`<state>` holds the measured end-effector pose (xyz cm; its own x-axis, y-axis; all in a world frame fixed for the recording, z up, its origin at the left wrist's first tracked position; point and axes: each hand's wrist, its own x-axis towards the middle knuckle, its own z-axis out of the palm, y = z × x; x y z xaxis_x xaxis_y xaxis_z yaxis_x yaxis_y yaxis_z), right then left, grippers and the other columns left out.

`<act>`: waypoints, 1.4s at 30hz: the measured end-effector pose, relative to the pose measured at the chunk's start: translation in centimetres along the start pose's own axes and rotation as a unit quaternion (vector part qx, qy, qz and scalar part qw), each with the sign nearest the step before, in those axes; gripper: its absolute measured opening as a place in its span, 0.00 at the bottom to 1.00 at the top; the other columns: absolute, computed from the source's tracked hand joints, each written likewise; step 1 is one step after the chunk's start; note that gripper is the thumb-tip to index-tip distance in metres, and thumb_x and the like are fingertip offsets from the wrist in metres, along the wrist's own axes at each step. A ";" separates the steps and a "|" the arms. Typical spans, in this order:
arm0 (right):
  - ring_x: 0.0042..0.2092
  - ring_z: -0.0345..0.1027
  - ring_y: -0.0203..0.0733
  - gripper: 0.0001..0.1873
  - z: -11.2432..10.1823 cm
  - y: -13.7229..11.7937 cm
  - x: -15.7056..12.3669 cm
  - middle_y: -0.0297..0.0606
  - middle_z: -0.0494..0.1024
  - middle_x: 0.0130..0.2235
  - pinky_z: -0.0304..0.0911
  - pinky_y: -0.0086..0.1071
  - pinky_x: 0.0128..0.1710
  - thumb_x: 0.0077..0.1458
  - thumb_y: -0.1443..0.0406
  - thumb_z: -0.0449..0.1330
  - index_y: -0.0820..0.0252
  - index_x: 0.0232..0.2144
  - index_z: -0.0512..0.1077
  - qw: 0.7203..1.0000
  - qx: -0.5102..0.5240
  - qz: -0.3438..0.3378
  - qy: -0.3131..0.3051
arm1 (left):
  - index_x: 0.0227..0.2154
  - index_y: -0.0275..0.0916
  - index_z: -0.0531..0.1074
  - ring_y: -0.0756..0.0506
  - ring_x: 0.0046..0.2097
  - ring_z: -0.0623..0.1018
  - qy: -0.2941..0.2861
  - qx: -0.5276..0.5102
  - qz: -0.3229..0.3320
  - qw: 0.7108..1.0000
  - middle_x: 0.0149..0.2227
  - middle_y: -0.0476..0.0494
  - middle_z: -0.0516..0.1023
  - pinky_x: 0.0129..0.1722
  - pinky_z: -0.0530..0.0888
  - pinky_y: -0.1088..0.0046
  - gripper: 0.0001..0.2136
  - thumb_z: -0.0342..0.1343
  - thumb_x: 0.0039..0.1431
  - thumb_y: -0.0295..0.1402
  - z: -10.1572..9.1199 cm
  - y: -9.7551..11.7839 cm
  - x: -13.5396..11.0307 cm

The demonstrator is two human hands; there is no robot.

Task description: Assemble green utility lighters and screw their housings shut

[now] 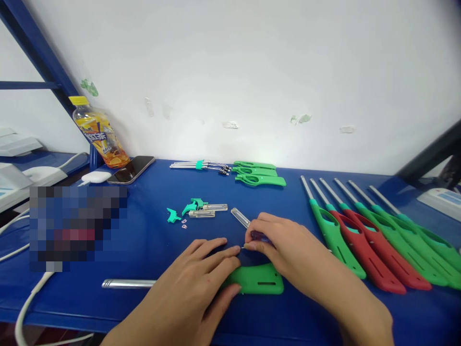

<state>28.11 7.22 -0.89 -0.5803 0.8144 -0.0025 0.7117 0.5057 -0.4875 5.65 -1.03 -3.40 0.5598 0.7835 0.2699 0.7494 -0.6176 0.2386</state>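
Observation:
My left hand (pixel 203 276) lies over a green long-nosed gas lighter (pixel 257 281), thumb below and fingers above its body. The lighter's metal tube (pixel 128 284) sticks out to the left, and its middle is hidden under my hand. My right hand (pixel 275 238) is closed just above the handle, thumb and fingers pinched around something dark and mostly hidden. A tiny pale bit (pixel 243 247) shows by the right thumb, close to the left fingertips. Beside the right fingers is a clear plastic tube (pixel 239 216); whether they hold it cannot be told.
Green triggers (pixel 173 215) and clear tanks (pixel 202 214) lie mid-table. Behind are metal tubes with wires (pixel 187 165) and green handle shells (pixel 261 180). Finished-looking lighters (pixel 382 250) line the right. A phone (pixel 133 169), a drink bottle (pixel 101 134) and a white cable (pixel 23 307) sit left.

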 end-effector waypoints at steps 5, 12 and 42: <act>0.43 0.75 0.44 0.08 -0.9 0.1 -0.5 0.30 0.79 0.42 0.64 0.39 0.47 0.70 0.67 0.60 0.51 0.38 0.76 1.000 0.006 -0.002 0.002 | 0.60 0.43 0.71 0.31 0.65 0.76 -0.005 0.006 -0.007 1.000 0.63 0.42 0.79 0.60 0.77 0.38 0.16 0.58 0.73 0.36 0.3 -0.1 0.0; 0.39 0.75 0.45 0.08 -1.9 0.9 -2.7 0.32 0.80 0.40 0.68 0.39 0.44 0.69 0.65 0.59 0.48 0.37 0.76 0.999 -0.024 0.035 0.013 | 0.64 0.42 0.69 0.38 0.62 0.79 0.026 0.006 -0.008 1.000 0.63 0.44 0.79 0.61 0.77 0.52 0.17 0.53 0.76 0.34 0.4 -0.2 0.0; 0.39 0.76 0.47 0.08 -1.8 0.4 -2.6 0.30 0.82 0.38 0.66 0.40 0.42 0.69 0.62 0.60 0.48 0.35 0.75 0.996 -0.032 0.085 -0.005 | 0.67 0.43 0.66 0.38 0.62 0.78 0.024 0.013 -0.008 1.000 0.64 0.45 0.78 0.63 0.75 0.55 0.19 0.52 0.76 0.31 0.4 -0.3 0.1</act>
<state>30.64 5.83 0.50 -0.4529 0.8872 -0.0883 0.8238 0.3785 -0.4221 5.62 -0.80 -3.79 0.5311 0.7882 0.3110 0.7671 -0.6032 0.2187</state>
